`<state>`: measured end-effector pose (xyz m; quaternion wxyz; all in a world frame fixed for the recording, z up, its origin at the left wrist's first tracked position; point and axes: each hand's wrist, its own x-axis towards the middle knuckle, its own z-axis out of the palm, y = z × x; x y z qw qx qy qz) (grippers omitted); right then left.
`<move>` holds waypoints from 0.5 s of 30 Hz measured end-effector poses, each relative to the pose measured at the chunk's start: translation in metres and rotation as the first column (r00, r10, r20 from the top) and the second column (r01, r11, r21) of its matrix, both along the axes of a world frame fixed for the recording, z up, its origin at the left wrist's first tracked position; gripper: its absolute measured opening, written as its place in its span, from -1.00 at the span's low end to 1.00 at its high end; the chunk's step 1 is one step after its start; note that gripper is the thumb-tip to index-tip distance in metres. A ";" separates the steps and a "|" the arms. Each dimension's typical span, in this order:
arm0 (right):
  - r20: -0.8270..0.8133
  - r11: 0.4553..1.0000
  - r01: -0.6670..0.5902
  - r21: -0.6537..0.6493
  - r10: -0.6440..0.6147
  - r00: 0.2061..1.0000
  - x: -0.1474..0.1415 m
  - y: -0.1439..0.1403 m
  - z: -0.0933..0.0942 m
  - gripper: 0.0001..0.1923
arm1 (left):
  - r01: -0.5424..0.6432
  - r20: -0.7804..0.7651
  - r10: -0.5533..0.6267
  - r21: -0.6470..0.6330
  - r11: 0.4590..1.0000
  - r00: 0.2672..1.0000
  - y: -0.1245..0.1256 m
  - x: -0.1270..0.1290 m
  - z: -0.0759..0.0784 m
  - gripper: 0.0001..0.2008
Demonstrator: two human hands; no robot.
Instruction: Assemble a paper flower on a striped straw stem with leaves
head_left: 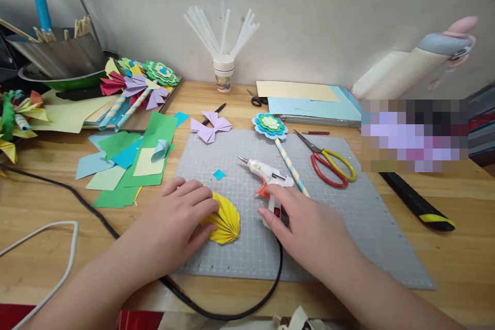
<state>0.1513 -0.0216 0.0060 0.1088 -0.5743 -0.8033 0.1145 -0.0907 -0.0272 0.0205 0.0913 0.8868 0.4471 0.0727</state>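
My left hand (pixel 181 216) presses down on a yellow pleated paper fan (pixel 226 219) lying on the grey cutting mat (pixel 348 216). My right hand (pixel 305 227) rests on the handle of a white glue gun (pixel 266 172) with an orange trigger, fingers spread over it; the gun lies on the mat with its nozzle pointing left. Its black cord (pixel 232 312) loops off the mat's front edge. A small blue paper square (pixel 218 174) sits just above the fan.
Red-and-yellow scissors (pixel 332 165), a paper flower on a striped stick (pixel 270 126) and a purple paper bow (pixel 211 128) lie on the mat. Green and blue paper scraps (pixel 131 160) lie left. A cup of glue sticks (pixel 223 75) stands at the wall.
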 end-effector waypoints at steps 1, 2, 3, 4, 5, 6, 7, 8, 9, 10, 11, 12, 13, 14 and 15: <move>0.011 1.000 0.010 -0.015 -0.009 1.000 -0.002 0.001 0.000 -0.74 | 0.000 0.005 0.000 -0.011 1.000 1.000 -0.001 0.000 -0.001 -0.92; 0.015 0.999 0.022 -0.038 -0.021 1.000 -0.004 0.002 0.001 -0.75 | 0.002 0.007 -0.002 -0.026 1.000 1.000 -0.001 0.000 -0.002 -0.90; 0.016 0.997 0.040 -0.063 -0.039 0.999 -0.006 0.004 0.001 -0.77 | 0.007 0.011 -0.006 -0.040 0.999 1.000 -0.001 0.000 -0.003 -0.88; 0.017 0.994 0.064 -0.087 -0.063 0.998 -0.008 0.006 0.002 -0.79 | 0.014 0.014 -0.013 -0.053 0.999 1.000 -0.001 -0.001 -0.003 -0.86; 0.019 0.990 0.092 -0.107 -0.090 0.996 -0.009 0.007 0.002 -0.81 | 0.020 0.020 -0.019 -0.063 0.998 1.000 -0.001 -0.001 -0.003 -0.84; 0.021 0.985 0.121 -0.122 -0.119 0.993 -0.010 0.009 0.002 -0.82 | 0.023 0.027 -0.022 -0.073 0.997 0.999 -0.001 -0.001 -0.003 -0.83; 0.017 0.980 0.150 -0.131 -0.149 0.989 -0.011 0.011 0.001 -0.82 | 0.026 0.035 -0.023 -0.080 0.996 0.999 -0.001 -0.001 -0.003 -0.82; 0.002 0.975 0.174 -0.141 -0.176 0.984 -0.011 0.012 0.000 -0.82 | 0.025 0.042 -0.021 -0.086 0.996 0.999 -0.001 -0.002 -0.003 -0.82; -0.028 0.969 0.192 -0.157 -0.199 0.980 -0.011 0.013 -0.002 -0.82 | 0.022 0.046 -0.017 -0.090 0.996 0.999 -0.001 -0.002 -0.003 -0.82; -0.083 0.963 0.203 -0.180 -0.220 0.972 -0.010 0.014 -0.004 -0.81 | 0.014 0.046 -0.010 -0.092 0.996 0.999 -0.002 -0.003 -0.003 -0.82; -0.165 0.956 0.206 -0.209 -0.242 0.956 -0.010 0.014 -0.006 -0.81 | 0.003 0.040 0.001 -0.091 0.996 0.999 -0.003 -0.004 -0.004 -0.82; -0.272 0.947 0.207 -0.246 -0.272 0.923 -0.009 0.014 -0.007 -0.78 | -0.012 0.033 0.015 -0.086 0.996 0.999 -0.005 -0.005 -0.004 -0.82; -0.397 0.933 0.200 -0.299 -0.313 0.863 -0.009 0.014 -0.009 -0.74 | -0.030 0.027 0.032 -0.079 0.996 0.999 -0.007 -0.007 -0.005 -0.82; -0.529 0.913 0.177 -0.368 -0.362 0.767 -0.008 0.013 -0.009 -0.69 | -0.051 0.025 0.052 -0.071 0.996 0.998 -0.009 -0.008 -0.006 -0.83; -0.648 0.886 0.131 -0.444 -0.419 0.636 -0.008 0.012 -0.009 -0.64 | -0.073 0.027 0.075 -0.061 0.995 0.997 -0.011 -0.010 -0.007 -0.83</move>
